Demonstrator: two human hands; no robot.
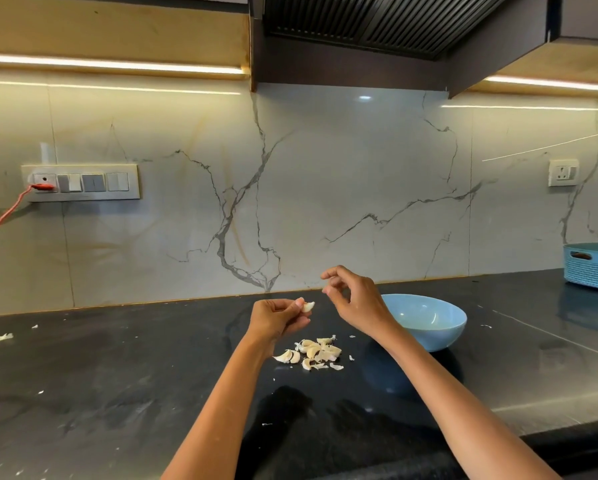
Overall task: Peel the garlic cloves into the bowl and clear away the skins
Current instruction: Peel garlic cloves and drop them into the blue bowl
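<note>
one light, slippery garlic clove sits pinched in the left hand beside the bowl; right hand, grip loosely curled, holds nothing visible.

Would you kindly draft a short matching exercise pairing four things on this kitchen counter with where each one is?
Things:
1. bowl
2. basket
3. clove pile
4. single clove

Places:
A. pinched in the left hand
B. far right, by the wall
C. on the counter, below both hands
D. just behind the right hand

Pairs: 1-D, 2-B, 3-C, 4-A
</note>
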